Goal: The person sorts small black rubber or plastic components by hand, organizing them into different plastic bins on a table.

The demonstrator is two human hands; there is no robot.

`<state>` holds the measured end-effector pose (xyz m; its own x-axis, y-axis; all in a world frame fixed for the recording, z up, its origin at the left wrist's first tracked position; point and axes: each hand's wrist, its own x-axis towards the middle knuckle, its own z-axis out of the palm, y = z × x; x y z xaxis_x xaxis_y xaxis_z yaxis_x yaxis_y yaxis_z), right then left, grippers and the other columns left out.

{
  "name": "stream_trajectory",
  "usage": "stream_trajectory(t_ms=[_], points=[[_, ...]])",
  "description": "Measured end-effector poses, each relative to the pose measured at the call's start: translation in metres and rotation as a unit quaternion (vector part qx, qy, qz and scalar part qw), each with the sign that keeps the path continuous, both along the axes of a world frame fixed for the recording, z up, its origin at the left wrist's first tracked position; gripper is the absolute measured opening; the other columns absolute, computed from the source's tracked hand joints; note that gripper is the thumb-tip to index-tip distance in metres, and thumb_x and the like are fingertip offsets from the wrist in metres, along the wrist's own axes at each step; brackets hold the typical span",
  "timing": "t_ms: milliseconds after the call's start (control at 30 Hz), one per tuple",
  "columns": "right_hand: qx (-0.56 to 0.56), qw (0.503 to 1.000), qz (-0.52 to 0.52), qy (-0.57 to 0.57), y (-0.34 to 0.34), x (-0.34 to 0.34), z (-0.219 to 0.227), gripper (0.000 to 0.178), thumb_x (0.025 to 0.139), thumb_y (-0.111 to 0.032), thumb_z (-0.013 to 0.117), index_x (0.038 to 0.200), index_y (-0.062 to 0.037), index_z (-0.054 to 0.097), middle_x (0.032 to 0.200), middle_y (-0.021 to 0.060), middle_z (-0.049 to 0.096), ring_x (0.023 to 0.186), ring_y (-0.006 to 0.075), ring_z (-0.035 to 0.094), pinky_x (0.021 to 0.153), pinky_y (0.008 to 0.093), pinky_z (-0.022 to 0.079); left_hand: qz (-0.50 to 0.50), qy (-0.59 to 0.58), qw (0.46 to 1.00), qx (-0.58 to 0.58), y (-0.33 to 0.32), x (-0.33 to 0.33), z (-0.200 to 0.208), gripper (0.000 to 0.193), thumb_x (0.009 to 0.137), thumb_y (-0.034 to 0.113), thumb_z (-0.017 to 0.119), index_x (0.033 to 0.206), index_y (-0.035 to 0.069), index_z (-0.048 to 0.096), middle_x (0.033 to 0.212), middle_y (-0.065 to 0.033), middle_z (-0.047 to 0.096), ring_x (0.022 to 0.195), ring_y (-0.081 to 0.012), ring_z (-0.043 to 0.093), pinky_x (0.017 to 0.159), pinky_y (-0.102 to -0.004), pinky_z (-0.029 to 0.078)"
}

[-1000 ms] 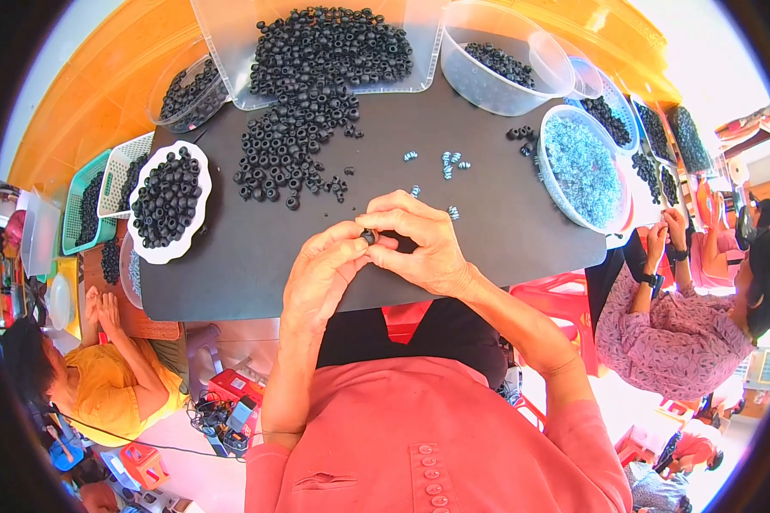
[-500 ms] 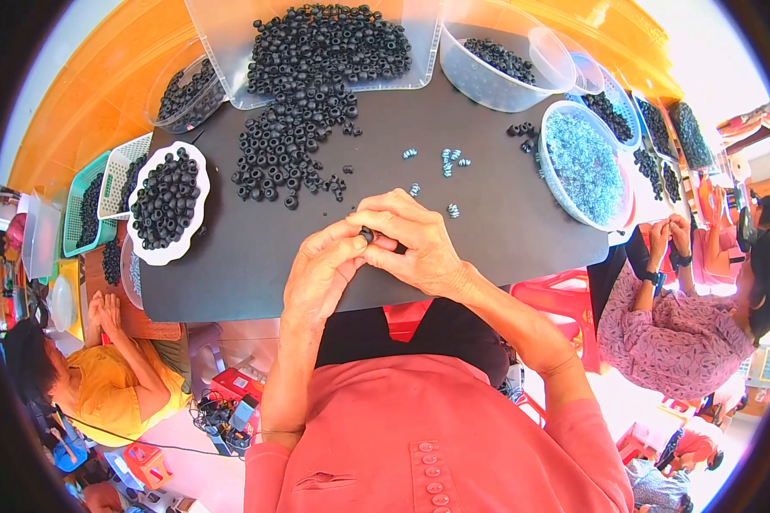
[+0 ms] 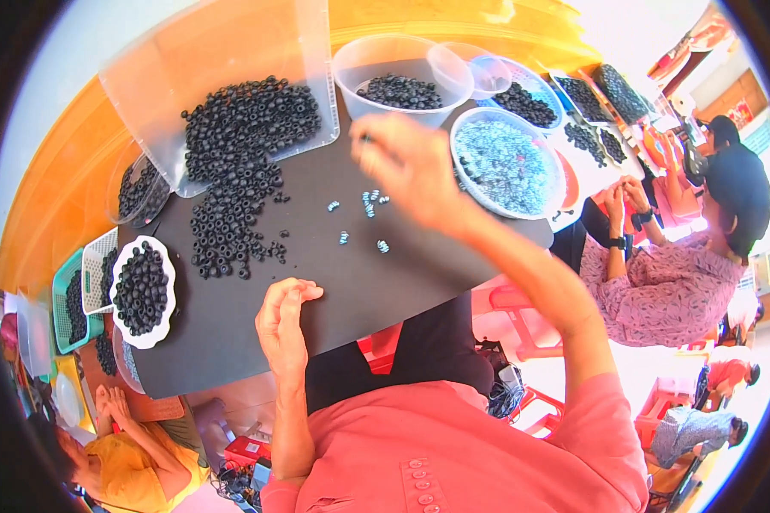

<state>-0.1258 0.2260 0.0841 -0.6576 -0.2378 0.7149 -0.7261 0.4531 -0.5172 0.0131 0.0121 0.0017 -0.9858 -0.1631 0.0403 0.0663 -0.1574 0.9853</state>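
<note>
1. Reaching out over the black mat (image 3: 316, 256), the right hand (image 3: 406, 167) hangs blurred above the far edge, just before the clear round tub (image 3: 402, 73) of black rings; its fingers are bunched narrow, but whether they pinch anything I cannot tell.
2. The left hand (image 3: 282, 329) rests at the near edge of the mat, fingers curled loosely, holding nothing visible.
3. The small silvery-blue metal pieces (image 3: 364, 214) lie scattered on the mat between the two hands, a few touching, others apart; they look short and ribbed.
4. The black rubber rings (image 3: 239, 171) are small, round and holed; they spill in a heap from a clear rectangular tray (image 3: 222, 77) onto the mat.
5. A round bowl (image 3: 505, 162) of silvery-blue pieces stands right of the reaching hand; a white scalloped dish (image 3: 144, 291) of black rings sits at the left.
</note>
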Motion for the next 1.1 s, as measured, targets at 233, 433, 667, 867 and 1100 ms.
stream_trajectory(t_ms=[233,433,667,867,1100], points=[[0.082,0.984,-0.158,0.024,0.051,-0.055,0.023,0.019,0.082,-0.015,0.068,0.09,0.0013,0.067,0.081,0.0177,0.065,0.07,0.0262,0.064,0.065,0.0344,0.05,-0.005,0.032,0.998,-0.048,0.006,-0.004,0.003,0.019,0.096,0.013,0.049,0.093,-0.001,0.062,0.085,-0.0085,0.068,0.088,-0.0156,0.061,0.086,-0.0314,0.046],[-0.095,0.986,-0.023,-0.135,0.013,0.054,-0.026,0.007,0.084,-0.004,0.063,0.081,0.0027,0.062,0.067,0.0085,0.06,0.059,0.0125,0.053,0.054,0.0283,0.044,-0.021,0.028,0.998,-0.058,0.002,-0.007,-0.001,0.017,0.095,0.012,0.05,0.094,-0.001,0.062,0.087,-0.0079,0.067,0.088,-0.0151,0.061,0.086,-0.0307,0.046],[-0.174,0.952,-0.064,-0.242,0.037,0.101,-0.061,0.016,0.09,-0.006,0.057,0.081,0.0021,0.068,0.07,0.0029,0.063,0.061,0.006,0.053,0.055,0.0225,0.042,-0.113,0.118,0.949,-0.268,0.052,-0.015,0.045,0.019,0.082,0.0,0.061,0.102,-0.001,0.06,0.1,-0.011,0.064,0.098,-0.0216,0.06,0.085,-0.0325,0.047],[-0.425,0.821,-0.025,-0.38,0.073,0.112,-0.07,0.023,0.097,-0.021,0.056,0.101,0.0015,0.063,0.074,0.0053,0.061,0.055,0.0053,0.044,0.049,0.0234,0.035,-0.205,0.213,0.883,-0.364,0.121,-0.071,0.073,0.018,0.081,0.005,0.061,0.096,-0.003,0.057,0.096,-0.0157,0.061,0.097,-0.032,0.056,0.085,-0.0392,0.045],[-0.556,0.648,-0.043,-0.518,0.131,0.11,-0.059,0.056,0.097,-0.048,0.05,0.106,0.0062,0.058,0.075,0.009,0.061,0.053,0.0089,0.047,0.046,0.0245,0.036,-0.241,0.239,0.863,-0.375,0.164,-0.118,0.036,0.015,0.082,0.006,0.057,0.093,-0.004,0.057,0.089,-0.0174,0.061,0.097,-0.0343,0.055,0.085,-0.0412,0.044]])
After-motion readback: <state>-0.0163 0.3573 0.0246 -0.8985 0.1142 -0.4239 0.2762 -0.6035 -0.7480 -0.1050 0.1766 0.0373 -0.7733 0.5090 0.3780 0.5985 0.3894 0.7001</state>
